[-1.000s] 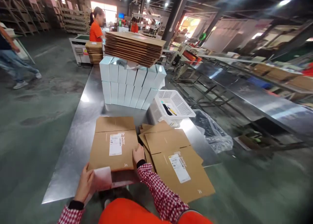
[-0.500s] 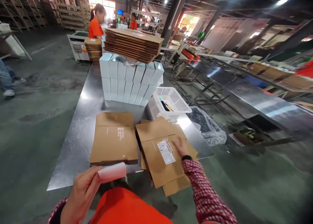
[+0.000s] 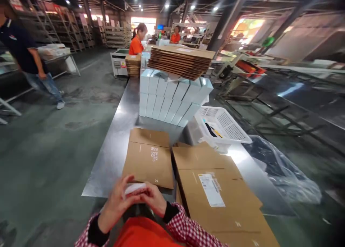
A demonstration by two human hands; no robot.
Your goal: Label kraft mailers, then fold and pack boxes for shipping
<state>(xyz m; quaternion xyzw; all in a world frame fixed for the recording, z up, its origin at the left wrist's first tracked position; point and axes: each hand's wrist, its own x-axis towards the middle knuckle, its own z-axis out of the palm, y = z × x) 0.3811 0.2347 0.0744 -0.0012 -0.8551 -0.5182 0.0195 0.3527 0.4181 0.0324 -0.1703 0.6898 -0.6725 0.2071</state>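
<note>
My left hand (image 3: 114, 204) is closed around a small roll of white labels (image 3: 136, 187) just in front of the table's near edge. My right hand (image 3: 155, 200) pinches the other end of that roll, its fingers meeting the left hand's. Beyond the hands lies a stack of flat brown cardboard boxes (image 3: 149, 160) with white print. To its right, a second stack of flat boxes (image 3: 229, 182) lies askew over the near edge. Its top box carries a white printed label (image 3: 211, 190).
Light-blue boxes (image 3: 164, 103) stand in two layers at the back, with flat cardboard (image 3: 180, 60) piled on top. A white basket (image 3: 234, 126) holding pens sits on the metal table (image 3: 107, 160). Clear plastic (image 3: 291, 175) hangs at right. A person in dark clothes (image 3: 24, 49) walks at left; orange-shirted co-workers (image 3: 136, 45) are farther back.
My right hand has left the labelled box at right and come to the label roll in my left hand. The view has turned left, and a person in dark clothes has come into sight.
</note>
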